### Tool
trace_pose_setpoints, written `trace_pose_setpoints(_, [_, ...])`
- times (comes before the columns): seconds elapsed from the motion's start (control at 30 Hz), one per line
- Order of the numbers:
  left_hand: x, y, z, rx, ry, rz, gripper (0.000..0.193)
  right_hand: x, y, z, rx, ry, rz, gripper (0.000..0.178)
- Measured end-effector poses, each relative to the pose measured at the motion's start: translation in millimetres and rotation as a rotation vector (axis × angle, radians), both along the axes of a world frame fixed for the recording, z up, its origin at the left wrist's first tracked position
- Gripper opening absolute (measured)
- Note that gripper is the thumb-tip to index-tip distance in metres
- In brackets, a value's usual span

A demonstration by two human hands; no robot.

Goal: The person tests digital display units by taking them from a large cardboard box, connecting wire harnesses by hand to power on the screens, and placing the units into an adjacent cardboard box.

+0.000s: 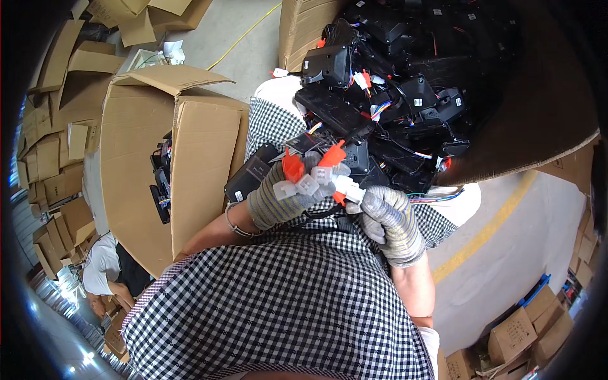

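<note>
Left grip closed round a bunch of white plugs and orange caps; right grip pinched on one end plug at the bunch's 4 o'clock.
Left probably steadies the bunch, ends up and visible, leaving right fingertips free for a single plug. Coloured wires at 3 o'clock; can't tell if they join it. Open carton, 12 to 2, keeps heaped black cases within reach, presumably deliberate. Tall box at 9 o'clock holds more. Checked apron at 6.
</note>
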State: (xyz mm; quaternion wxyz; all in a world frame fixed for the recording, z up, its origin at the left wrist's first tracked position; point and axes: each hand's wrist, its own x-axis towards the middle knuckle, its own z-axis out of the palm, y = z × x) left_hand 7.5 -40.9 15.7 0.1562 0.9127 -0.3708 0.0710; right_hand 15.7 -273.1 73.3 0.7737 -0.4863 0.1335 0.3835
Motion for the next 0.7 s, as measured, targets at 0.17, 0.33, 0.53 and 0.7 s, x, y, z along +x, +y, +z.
trace_pose_setpoints(0.17, [-10,4,-25,-0.11,0.447,-0.057,0.034,-4,8,-9,0.057,0.015,-0.039,0.038])
trace_pose_setpoints(0.33, [7,-7,3,-0.482,0.737,-0.122,0.028,10,-2,-24,-0.065,-0.248,0.295,0.038])
trace_pose_setpoints(0.53, [1,-26,23,-0.51,0.704,-0.209,0.027,91,-13,-72,-1.062,-0.336,0.13,0.061])
trace_pose_setpoints(0.7, [-2,-37,21,-0.512,0.878,-0.248,0.029,120,6,-101,-1.424,-0.571,0.085,0.048])
